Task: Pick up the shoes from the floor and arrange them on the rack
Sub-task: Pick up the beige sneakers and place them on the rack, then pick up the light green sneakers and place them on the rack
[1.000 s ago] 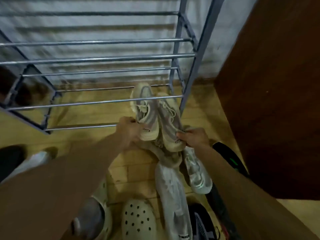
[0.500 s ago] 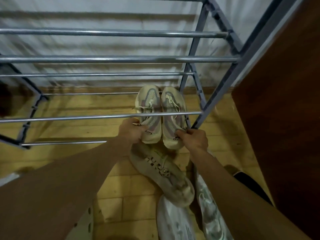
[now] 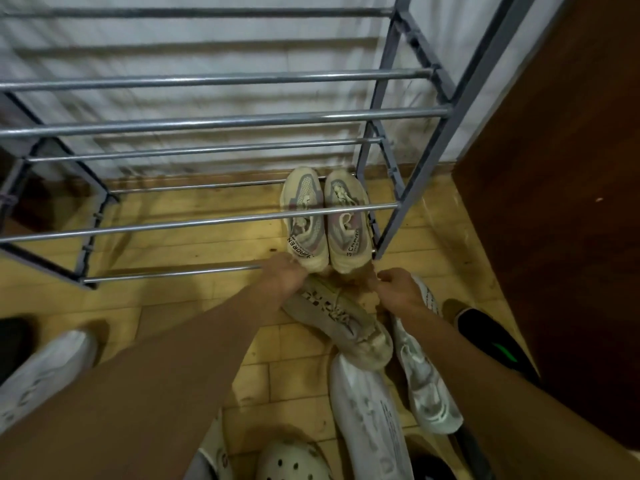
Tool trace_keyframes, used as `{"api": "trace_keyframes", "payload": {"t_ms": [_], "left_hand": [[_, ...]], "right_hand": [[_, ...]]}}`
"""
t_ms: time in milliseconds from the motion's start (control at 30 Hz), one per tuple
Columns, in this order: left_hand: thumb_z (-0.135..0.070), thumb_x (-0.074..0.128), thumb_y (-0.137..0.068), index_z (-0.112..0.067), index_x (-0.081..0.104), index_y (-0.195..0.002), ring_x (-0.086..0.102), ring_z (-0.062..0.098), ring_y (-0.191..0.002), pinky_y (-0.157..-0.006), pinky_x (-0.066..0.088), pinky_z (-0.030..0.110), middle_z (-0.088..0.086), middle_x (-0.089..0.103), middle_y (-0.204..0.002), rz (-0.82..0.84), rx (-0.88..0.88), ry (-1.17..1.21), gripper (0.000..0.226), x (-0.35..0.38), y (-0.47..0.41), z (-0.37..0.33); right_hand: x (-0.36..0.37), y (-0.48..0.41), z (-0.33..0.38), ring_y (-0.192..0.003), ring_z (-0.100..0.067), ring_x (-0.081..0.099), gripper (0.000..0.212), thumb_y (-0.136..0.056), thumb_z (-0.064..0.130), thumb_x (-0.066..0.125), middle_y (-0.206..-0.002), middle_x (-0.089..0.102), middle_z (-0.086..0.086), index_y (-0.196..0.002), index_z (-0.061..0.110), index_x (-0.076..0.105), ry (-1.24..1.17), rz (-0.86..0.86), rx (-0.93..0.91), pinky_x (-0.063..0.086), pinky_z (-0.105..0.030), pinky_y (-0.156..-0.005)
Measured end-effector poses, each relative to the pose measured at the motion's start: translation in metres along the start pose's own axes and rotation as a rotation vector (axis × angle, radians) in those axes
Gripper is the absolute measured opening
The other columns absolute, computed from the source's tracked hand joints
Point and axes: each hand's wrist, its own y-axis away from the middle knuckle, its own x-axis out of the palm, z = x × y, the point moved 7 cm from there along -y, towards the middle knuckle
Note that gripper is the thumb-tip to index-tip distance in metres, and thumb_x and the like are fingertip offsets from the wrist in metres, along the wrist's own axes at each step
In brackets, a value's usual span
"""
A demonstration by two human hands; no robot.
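Observation:
A pair of cream sneakers with grey-pink uppers rests side by side on the lowest tier of the grey metal rack (image 3: 221, 221), at its right end, toes toward the wall. My left hand (image 3: 284, 277) is curled against the heel of the left cream sneaker (image 3: 304, 206). My right hand (image 3: 398, 289) sits just behind the right cream sneaker (image 3: 346, 237), fingers curled and slightly apart from its heel. A beige sneaker (image 3: 341, 318) lies on the floor under both hands.
More shoes lie on the wooden floor: two white sneakers (image 3: 370, 410), a black shoe with a green mark (image 3: 495, 344), a white clog (image 3: 291, 462) and a white shoe (image 3: 45, 368) at left. A brown wooden panel (image 3: 554, 168) stands right of the rack.
The cream pair went from being held above the floor pile to lying on the lowest tier. My right hand has drawn back off its shoe.

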Motion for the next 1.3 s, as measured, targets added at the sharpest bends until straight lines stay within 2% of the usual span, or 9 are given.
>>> {"api": "trace_keyframes", "payload": {"t_ms": [100,300,400,500,567,667,967,1100,1300], "left_hand": [[-0.013,0.063,-0.084,-0.006,0.066,-0.111,0.059,0.024,-0.11,-0.094,0.05,0.035,0.008,0.063,-0.119,0.051,0.024,-0.076,0.028,0.002,0.039,-0.004],[-0.017,0.057,-0.09,-0.01,0.059,-0.112,0.058,0.021,-0.103,-0.081,0.046,0.028,0.007,0.059,-0.11,0.192,-0.018,-0.082,0.024,0.023,0.105,0.009],[-0.021,0.06,-0.087,-0.019,0.059,-0.08,0.054,0.012,-0.072,-0.06,0.041,0.022,0.0,0.057,-0.081,0.239,0.037,-0.113,0.008,0.026,0.12,0.024],[-0.032,0.059,-0.086,-0.018,0.058,-0.078,0.056,0.018,-0.073,-0.062,0.043,0.025,0.003,0.058,-0.079,0.265,0.021,-0.145,0.016,0.023,0.127,0.039],[-0.037,0.058,-0.085,-0.021,0.058,-0.077,0.059,0.019,-0.077,-0.064,0.045,0.027,0.002,0.06,-0.081,0.274,-0.012,-0.124,0.017,0.019,0.128,0.049],[-0.033,0.054,-0.086,-0.026,0.055,-0.076,0.058,0.02,-0.077,-0.067,0.046,0.03,0.002,0.06,-0.081,0.248,-0.012,-0.107,0.013,0.013,0.129,0.055],[-0.048,0.055,-0.084,-0.02,0.057,-0.111,0.061,0.018,-0.09,-0.085,0.05,0.036,0.002,0.062,-0.106,0.383,-0.068,-0.194,0.039,0.024,0.182,0.037],[-0.047,0.05,-0.089,-0.017,0.048,-0.132,0.059,0.024,-0.101,-0.086,0.051,0.041,0.006,0.057,-0.112,0.37,-0.064,-0.206,0.052,0.003,0.213,0.018],[-0.049,0.056,-0.086,-0.015,0.045,-0.131,0.062,0.027,-0.095,-0.075,0.056,0.045,0.009,0.057,-0.105,0.259,0.029,-0.075,0.057,-0.052,0.269,-0.03]], "right_hand": [[-0.002,0.028,-0.011,-0.11,-0.032,0.06,0.035,-0.092,0.027,0.057,-0.109,0.063,-0.014,-0.118,0.003,0.062,0.176,0.073,-0.022,0.046,-0.034,-0.085],[0.005,0.071,-0.025,-0.106,-0.03,0.06,0.033,-0.092,0.018,0.052,-0.115,0.065,-0.018,-0.117,-0.003,0.061,0.389,0.148,-0.089,0.042,-0.028,-0.072],[0.024,0.082,-0.021,-0.106,-0.033,0.062,0.033,-0.092,0.021,0.055,-0.113,0.067,-0.022,-0.115,-0.002,0.062,0.451,0.214,-0.134,0.048,-0.035,-0.085],[0.036,0.085,-0.02,-0.115,-0.036,0.057,0.057,-0.089,0.032,0.058,-0.121,0.062,-0.021,-0.137,0.005,0.045,0.548,0.158,-0.164,0.041,-0.041,-0.099],[0.037,0.085,-0.02,-0.105,-0.033,0.06,0.038,-0.086,0.031,0.061,-0.1,0.064,-0.015,-0.116,0.008,0.058,0.56,0.163,-0.081,0.046,-0.034,-0.086],[0.042,0.086,-0.027,-0.072,-0.019,0.053,0.03,-0.09,0.018,0.061,-0.072,0.05,-0.004,-0.065,0.016,0.045,0.4,0.293,0.069,0.04,-0.011,-0.044],[-0.008,0.141,-0.035,-0.067,-0.016,0.059,0.021,-0.076,0.021,0.077,-0.078,0.062,-0.008,-0.082,0.009,0.061,0.071,0.289,0.17,0.046,-0.022,-0.045],[-0.034,0.186,-0.021,-0.082,-0.023,0.062,0.039,-0.075,0.019,0.078,-0.097,0.065,-0.015,-0.106,0.0,0.064,-0.072,0.279,0.103,0.051,-0.028,-0.057],[-0.059,0.266,0.054,-0.067,-0.013,0.059,0.035,-0.078,0.026,0.075,-0.084,0.067,-0.004,-0.105,0.005,0.071,-0.278,0.293,-0.162,0.043,-0.022,-0.051]]}}
